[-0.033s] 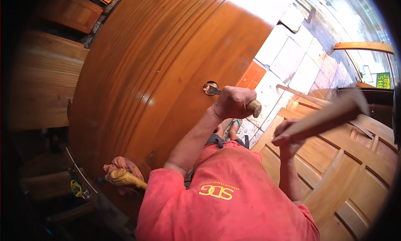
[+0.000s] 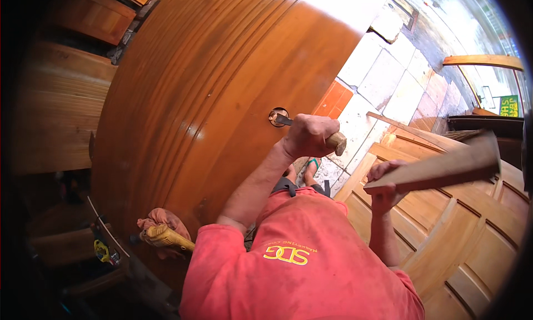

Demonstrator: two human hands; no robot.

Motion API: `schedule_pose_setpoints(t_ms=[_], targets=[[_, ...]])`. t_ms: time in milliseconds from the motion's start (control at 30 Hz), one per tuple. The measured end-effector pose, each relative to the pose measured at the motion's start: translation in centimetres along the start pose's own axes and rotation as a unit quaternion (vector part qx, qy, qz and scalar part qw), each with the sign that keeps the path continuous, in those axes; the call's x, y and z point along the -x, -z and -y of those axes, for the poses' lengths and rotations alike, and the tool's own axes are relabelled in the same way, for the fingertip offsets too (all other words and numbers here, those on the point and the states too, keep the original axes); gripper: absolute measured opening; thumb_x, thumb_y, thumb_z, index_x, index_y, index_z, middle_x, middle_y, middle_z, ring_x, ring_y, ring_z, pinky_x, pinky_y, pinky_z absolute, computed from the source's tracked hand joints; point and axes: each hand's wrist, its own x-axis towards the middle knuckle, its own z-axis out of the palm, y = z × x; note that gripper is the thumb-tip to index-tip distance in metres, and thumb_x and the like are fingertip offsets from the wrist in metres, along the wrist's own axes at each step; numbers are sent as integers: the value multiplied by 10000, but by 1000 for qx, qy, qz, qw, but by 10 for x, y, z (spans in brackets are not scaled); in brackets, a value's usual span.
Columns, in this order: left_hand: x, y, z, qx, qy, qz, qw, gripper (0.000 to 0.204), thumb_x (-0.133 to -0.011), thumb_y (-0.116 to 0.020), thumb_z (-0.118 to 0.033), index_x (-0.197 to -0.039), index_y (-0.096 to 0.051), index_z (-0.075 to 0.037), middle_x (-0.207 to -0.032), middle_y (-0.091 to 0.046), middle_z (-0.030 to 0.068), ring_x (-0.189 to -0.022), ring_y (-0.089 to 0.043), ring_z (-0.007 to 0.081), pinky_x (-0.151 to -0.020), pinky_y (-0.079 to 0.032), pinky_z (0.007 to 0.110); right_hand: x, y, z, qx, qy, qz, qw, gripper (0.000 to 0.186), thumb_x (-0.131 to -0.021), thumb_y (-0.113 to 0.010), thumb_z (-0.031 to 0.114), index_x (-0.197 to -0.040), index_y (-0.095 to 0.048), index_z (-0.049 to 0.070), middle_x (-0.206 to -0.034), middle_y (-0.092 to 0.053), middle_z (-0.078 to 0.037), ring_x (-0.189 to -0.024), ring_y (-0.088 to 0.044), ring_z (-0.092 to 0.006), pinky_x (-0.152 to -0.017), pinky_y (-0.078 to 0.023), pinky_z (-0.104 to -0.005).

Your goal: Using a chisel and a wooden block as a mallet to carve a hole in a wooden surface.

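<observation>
My left hand [image 2: 312,135] is closed around a chisel [image 2: 336,143] with a worn wooden handle. The chisel's flat metal blade reaches into a round hole [image 2: 275,116] cut in a varnished brown wooden door [image 2: 233,92]. Pale raw wood shows inside that hole. My right hand [image 2: 387,201] grips the narrow end of a thick piece of wood [image 2: 444,165], held off to the right, apart from the chisel. The wood's wide end points away to the right and looks a little blurred.
A yellow power tool [image 2: 169,237] lies by a pinkish cloth [image 2: 166,217] at the door's lower left. Paneled, unvarnished doors [image 2: 444,231] lie at the right. Pale floor tiles [image 2: 383,78] show beyond the door's edge. More wooden panels [image 2: 66,109] stand at the left.
My right hand and the piece of wood have shifted slightly to the right, with the wide end lower. The left hand and chisel stay put at the hole.
</observation>
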Motion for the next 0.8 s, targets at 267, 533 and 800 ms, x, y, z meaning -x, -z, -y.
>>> schedule_pose_setpoints(t_ms=[267,533,800], targets=[[-1,-3,5,-27,-9,47,998,292,-862,-756,-259,-710,-551,-117,-631,-573,79,-574,-654,280,-502,-507,392,25,21,-32,244,-235,22,941,363,-868,-841,178,-1107,-614,25,-850,-645,-51,-757,-631,-129,-645,-528,-317],[0,-7,8,-29,-10,73,997,300,-851,-749,-247,-693,-530,-118,-623,-564,76,-573,-655,281,-507,-511,393,39,4,-74,273,-266,-34,924,322,-757,-891,144,-978,-685,31,-856,-698,-12,-689,-625,-93,-617,-522,-301],[4,-10,3,-20,-16,83,996,279,-838,-739,-231,-685,-535,-117,-611,-563,78,-555,-646,276,-500,-510,397,57,-1,-101,264,-205,-36,942,337,-787,-875,104,-1032,-656,26,-804,-693,-65,-701,-658,-161,-602,-538,-321]])
